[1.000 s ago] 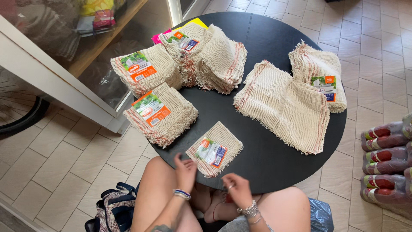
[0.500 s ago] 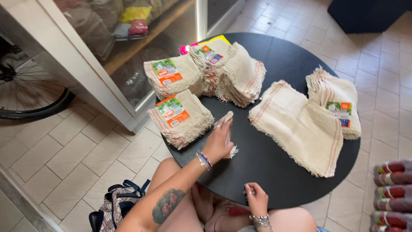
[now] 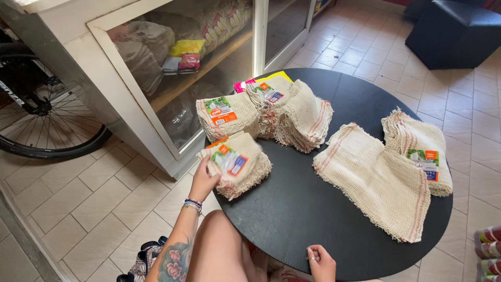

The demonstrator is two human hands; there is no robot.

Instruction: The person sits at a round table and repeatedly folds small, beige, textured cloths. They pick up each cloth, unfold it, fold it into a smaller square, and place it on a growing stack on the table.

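Note:
My left hand grips a folded beige cloth with a paper label and lays it on a stack of like cloths at the left edge of the round black table. My right hand rests at the table's near edge, fingers curled, holding nothing I can see. Further back lie other labelled stacks and a leaning pile. An unfolded flat pile of beige cloths with red stripes lies to the right, beside another labelled stack.
A glass-fronted cabinet with bags inside stands left of the table. A bicycle wheel is at far left. A dark ottoman sits at top right. A patterned bag lies on the tiled floor by my knee.
My left hand picked up the small labelled cloth from the table's near side and carried it left onto the stack. My right hand stayed near the table's edge. The view shifted left.

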